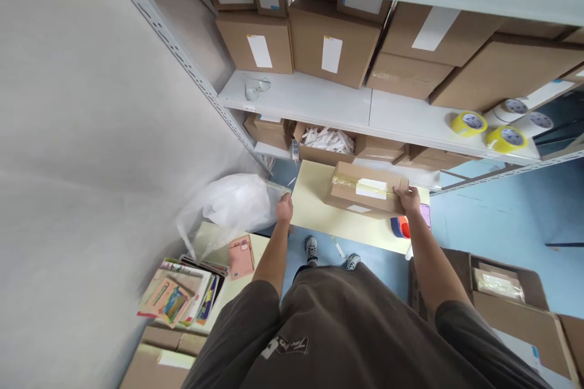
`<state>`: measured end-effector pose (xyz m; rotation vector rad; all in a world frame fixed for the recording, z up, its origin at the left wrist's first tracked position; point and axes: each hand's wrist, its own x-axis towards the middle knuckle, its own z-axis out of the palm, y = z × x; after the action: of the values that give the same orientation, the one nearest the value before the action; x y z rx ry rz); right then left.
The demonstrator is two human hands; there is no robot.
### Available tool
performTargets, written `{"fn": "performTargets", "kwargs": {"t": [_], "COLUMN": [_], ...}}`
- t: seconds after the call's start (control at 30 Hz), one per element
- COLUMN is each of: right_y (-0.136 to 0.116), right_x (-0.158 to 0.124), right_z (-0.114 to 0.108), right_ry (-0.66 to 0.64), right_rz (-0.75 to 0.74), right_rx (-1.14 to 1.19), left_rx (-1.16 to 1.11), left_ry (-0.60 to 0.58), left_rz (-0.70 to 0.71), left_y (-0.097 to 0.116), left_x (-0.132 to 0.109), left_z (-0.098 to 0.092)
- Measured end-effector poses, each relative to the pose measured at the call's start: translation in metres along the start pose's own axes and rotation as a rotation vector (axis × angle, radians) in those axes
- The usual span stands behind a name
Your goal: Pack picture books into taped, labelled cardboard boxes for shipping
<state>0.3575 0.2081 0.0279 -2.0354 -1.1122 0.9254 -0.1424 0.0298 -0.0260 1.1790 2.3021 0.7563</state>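
Observation:
A small brown cardboard box (pixel 365 197) with a white label and clear tape across its top lies on a pale yellow table (pixel 314 203). My right hand (pixel 407 200) grips the box's right end, fingers curled over the edge. My left hand (pixel 285 206) is closed at the table's left edge and seems to hold a thin clear strip, perhaps tape, that runs off to the left; what it is stays unclear. A red and blue tape dispenser (pixel 400 228) sits just below my right hand.
Metal shelving (pixel 347 106) holds several labelled cardboard boxes, safety glasses (pixel 256 87) and yellow tape rolls (pixel 468 123). A white plastic bag (pixel 235 203) lies left of the table, colourful books (pixel 180 295) below it. Open cartons (pixel 506 292) stand at the right on the blue floor.

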Motion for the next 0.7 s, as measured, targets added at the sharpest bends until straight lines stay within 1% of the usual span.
{"fn": "performTargets", "kwargs": {"t": [0.07,0.13,0.17,0.23,0.3,0.4,0.47,0.5,0.53,0.57,0.6,0.63,0.67,0.7], "right_y": [0.0,-0.001,-0.001,-0.001,-0.001,0.0,0.001,0.001,0.001,0.001,0.001,0.001,0.001,0.001], "right_x": [0.004,0.009,0.011,0.015,0.016,0.014,0.013,0.013,0.013,0.013,0.013,0.012,0.012,0.011], "right_z": [0.0,0.001,0.002,0.003,0.005,0.006,0.007,0.007,0.007,0.007,0.008,0.008,0.008,0.009], "right_ry": [-0.003,0.0,0.003,0.007,0.007,0.011,0.015,0.014,0.011,0.007,0.004,0.002,0.0,-0.001], "right_rz": [0.007,0.009,0.008,0.006,0.011,0.015,0.009,0.006,0.002,-0.002,-0.004,-0.004,-0.001,0.003], "right_rx": [-0.009,-0.024,-0.031,-0.035,-0.028,-0.024,-0.031,-0.031,-0.028,-0.024,-0.022,-0.02,-0.023,-0.027], "left_rx": [-0.116,-0.169,-0.188,-0.243,-0.26,-0.267,-0.278,-0.286,-0.287,-0.283,-0.276,-0.266,-0.255,-0.245], "left_ry": [0.097,0.143,0.167,0.264,0.396,0.557,0.576,0.562,0.529,0.492,0.454,0.419,0.388,0.362], "left_rz": [0.036,0.086,0.113,0.172,0.211,0.236,0.265,0.292,0.319,0.339,0.348,0.344,0.326,0.291], "left_y": [0.011,0.024,0.032,0.047,0.062,0.082,0.092,0.096,0.099,0.1,0.1,0.098,0.094,0.09], "left_x": [0.005,0.015,0.022,0.04,0.063,0.102,0.126,0.136,0.143,0.147,0.149,0.147,0.143,0.137], "left_z": [-0.001,-0.011,-0.019,-0.041,-0.075,-0.138,-0.181,-0.197,-0.21,-0.217,-0.218,-0.213,-0.203,-0.189]}}
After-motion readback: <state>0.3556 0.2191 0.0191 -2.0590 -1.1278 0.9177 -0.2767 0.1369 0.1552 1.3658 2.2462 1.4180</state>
